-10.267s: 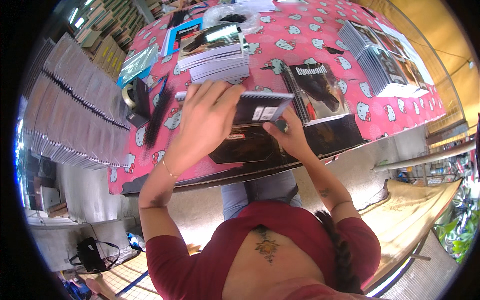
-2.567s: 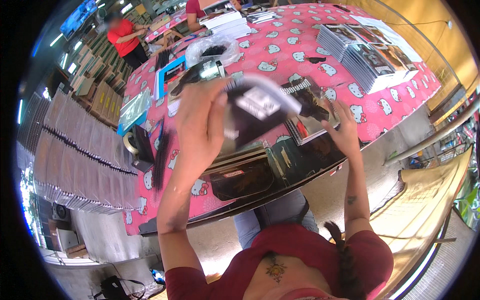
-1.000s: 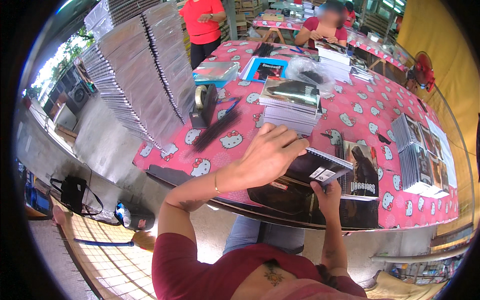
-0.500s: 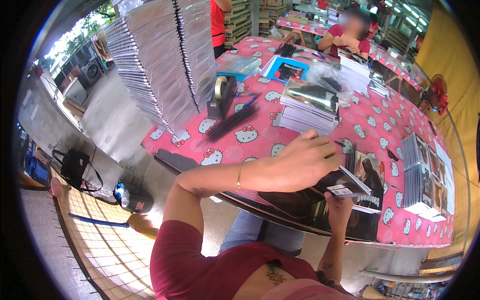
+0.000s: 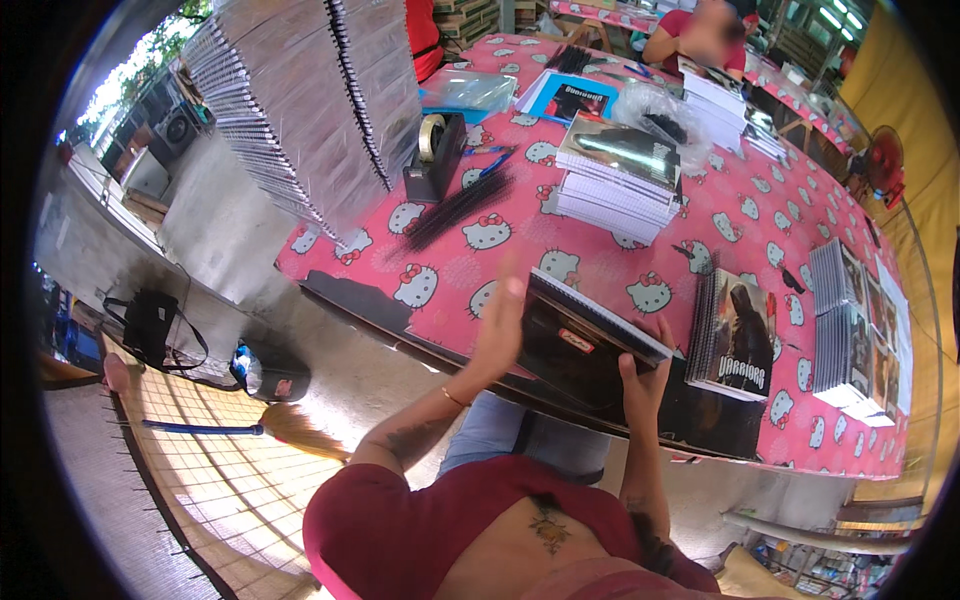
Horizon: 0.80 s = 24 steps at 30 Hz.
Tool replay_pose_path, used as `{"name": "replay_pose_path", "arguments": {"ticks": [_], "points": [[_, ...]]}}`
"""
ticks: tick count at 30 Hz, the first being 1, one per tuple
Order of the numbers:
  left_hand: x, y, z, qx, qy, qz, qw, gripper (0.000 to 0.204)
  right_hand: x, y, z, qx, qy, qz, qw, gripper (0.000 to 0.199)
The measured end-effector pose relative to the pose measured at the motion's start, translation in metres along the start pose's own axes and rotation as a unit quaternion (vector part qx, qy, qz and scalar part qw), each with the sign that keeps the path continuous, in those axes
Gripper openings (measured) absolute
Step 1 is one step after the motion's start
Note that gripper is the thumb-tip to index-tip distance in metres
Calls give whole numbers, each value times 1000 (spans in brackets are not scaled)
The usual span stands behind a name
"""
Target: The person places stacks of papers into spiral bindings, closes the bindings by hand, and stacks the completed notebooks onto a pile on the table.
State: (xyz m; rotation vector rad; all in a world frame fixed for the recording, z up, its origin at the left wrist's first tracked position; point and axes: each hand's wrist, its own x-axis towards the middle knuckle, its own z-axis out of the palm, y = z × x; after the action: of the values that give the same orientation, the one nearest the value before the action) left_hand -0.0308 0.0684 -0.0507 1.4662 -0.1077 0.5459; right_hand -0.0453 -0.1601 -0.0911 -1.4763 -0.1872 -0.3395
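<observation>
Black bag with strap (image 5: 148, 330): lying on the floor, far left of both hands. Broom, blue handle, straw head (image 5: 298, 430): lying lower, left of the left hand. Tall stack of spiral-bound volumes (image 5: 285, 110), plastic over it: standing beyond the left hand, to its left. Tape dispenser, black (image 5: 432, 165): standing ahead of the left hand. Bundle of thin black strips (image 5: 458, 212): lying nearer that hand, on the pink patterned tablecloth (image 5: 455, 325). Left hand (image 5: 498, 335): blurred, opening flat, fingers extending upward at the held notebook's left end; contact cannot be told. Held notebook, dark (image 5: 600, 316): standing tilted on edge between the hands. Short pile of books (image 5: 615, 195): resting ahead of both hands. Right hand (image 5: 645, 378): gripping the notebook's right end, thumb on the near side. Spiral notebooks, dark cover up (image 5: 738, 335): lying just right of the right hand. Block of stacked books (image 5: 848, 345): standing farther right. Red fan (image 5: 885, 165): standing beyond, far right.
</observation>
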Motion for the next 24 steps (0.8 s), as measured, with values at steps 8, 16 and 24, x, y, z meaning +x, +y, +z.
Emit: {"name": "replay_pose_path", "arguments": {"ticks": [8, 16, 24], "points": [[180, -109, -118, 630, 40, 157, 759, 17, 25, 7, -21, 7, -54, 1, 999, 57], [177, -106, -72, 601, -6, 239, 763, 25, 33, -25, -33, -148, 22, -115, 982, 61], [97, -13, -24, 327, -94, 209, 917, 33, 58, -90, 81, -418, -148, -293, 847, 30]]}}
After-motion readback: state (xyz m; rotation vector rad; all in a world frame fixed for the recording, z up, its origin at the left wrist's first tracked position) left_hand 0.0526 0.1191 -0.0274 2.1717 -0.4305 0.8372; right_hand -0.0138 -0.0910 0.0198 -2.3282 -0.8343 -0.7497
